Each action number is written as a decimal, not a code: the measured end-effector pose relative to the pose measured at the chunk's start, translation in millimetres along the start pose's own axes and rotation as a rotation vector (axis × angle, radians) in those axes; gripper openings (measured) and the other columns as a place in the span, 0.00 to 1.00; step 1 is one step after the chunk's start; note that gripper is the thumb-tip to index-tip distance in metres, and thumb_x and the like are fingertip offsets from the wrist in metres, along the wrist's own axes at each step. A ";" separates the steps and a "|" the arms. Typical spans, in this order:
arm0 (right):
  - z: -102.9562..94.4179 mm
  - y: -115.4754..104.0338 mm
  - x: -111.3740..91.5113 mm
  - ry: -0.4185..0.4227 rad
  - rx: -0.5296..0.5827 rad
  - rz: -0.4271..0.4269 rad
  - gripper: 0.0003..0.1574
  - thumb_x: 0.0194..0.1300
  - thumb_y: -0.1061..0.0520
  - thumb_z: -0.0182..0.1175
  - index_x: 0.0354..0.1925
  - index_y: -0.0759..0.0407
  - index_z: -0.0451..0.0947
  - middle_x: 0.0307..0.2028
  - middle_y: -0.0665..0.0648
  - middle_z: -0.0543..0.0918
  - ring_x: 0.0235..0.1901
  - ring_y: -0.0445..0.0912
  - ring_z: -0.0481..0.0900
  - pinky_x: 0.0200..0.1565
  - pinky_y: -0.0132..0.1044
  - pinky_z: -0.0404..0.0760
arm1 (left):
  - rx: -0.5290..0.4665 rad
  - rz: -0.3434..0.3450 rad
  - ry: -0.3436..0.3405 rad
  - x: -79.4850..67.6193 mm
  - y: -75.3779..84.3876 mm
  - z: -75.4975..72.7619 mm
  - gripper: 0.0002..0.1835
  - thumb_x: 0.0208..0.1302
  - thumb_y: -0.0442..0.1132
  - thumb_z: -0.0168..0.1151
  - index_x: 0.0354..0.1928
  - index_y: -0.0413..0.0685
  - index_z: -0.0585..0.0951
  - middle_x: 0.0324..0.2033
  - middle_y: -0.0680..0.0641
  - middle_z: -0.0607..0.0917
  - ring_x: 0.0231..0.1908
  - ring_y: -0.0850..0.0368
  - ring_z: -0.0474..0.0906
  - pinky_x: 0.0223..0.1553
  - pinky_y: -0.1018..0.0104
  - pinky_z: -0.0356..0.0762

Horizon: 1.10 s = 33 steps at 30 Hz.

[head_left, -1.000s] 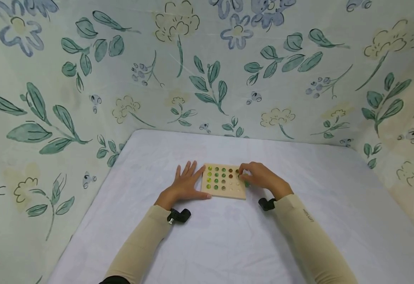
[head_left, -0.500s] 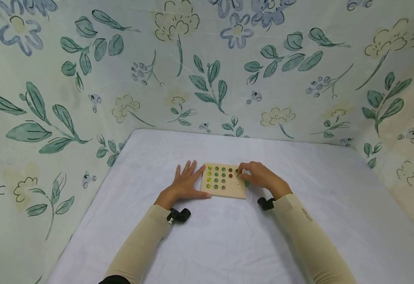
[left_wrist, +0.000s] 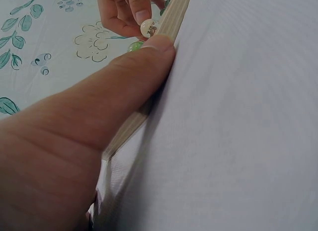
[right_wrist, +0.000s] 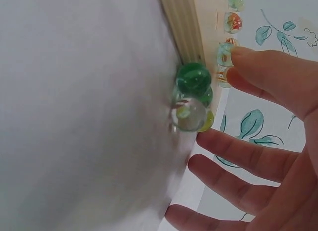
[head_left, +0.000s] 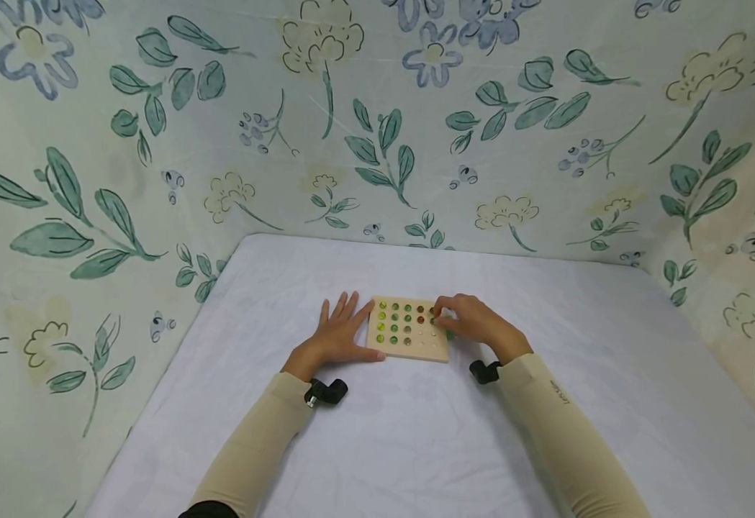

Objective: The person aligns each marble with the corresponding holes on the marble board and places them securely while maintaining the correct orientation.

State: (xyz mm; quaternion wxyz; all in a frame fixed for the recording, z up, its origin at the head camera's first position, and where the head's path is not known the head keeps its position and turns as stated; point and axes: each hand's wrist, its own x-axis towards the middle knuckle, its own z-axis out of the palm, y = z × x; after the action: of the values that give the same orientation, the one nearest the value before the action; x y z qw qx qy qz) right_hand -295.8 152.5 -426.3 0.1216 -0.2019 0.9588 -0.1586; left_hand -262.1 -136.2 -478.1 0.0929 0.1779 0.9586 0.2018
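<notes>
A pale wooden board (head_left: 426, 351) lies on the white cloth, with rows of glass marbles (head_left: 394, 319) in its hollows: yellow-green at left, then green, greyish and reddish-brown. My left hand (head_left: 335, 342) rests at the board's left side, fingers spread, its thumb (left_wrist: 124, 74) against the front edge. Over the right part, my right hand (head_left: 477, 321) pinches a clear bluish marble (right_wrist: 223, 55) between thumb and forefinger, at the board's surface. Its other fingers stretch out beside several loose marbles, among them a green marble (right_wrist: 194, 78) and a clear marble (right_wrist: 189, 115), by the board's right edge.
The white cloth (head_left: 403, 446) covers the table around the board. A flower-printed curtain (head_left: 377, 129) hangs behind it and at both sides. A small black camera (head_left: 327, 392) sits at the left wrist, another camera (head_left: 484, 372) at the right.
</notes>
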 end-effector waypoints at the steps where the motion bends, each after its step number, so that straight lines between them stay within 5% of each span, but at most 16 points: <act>1: -0.1 0.1 0.0 0.002 0.000 -0.001 0.08 0.67 0.52 0.62 0.45 0.47 0.77 0.45 0.54 0.79 0.41 0.50 0.72 0.46 0.45 0.74 | -0.004 0.000 0.000 -0.1 0.2 -0.4 0.62 0.44 0.77 0.62 0.77 0.63 0.45 0.76 0.45 0.37 0.74 0.47 0.24 0.68 0.43 0.19; 33: -14.9 9.7 -1.3 0.026 0.057 0.053 0.08 0.68 0.53 0.60 0.46 0.48 0.78 0.55 0.59 0.79 0.58 0.58 0.72 0.58 0.58 0.71 | 0.013 -0.001 0.006 1.9 -1.5 2.1 0.62 0.44 0.78 0.61 0.77 0.63 0.45 0.76 0.45 0.37 0.73 0.48 0.24 0.68 0.43 0.18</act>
State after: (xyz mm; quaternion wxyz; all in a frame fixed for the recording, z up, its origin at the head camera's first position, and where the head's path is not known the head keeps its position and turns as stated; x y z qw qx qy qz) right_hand -302.5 165.3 -415.8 0.1189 -0.1706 0.9604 -0.1852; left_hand -263.8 -136.0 -480.9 0.0892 0.1773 0.9603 0.1960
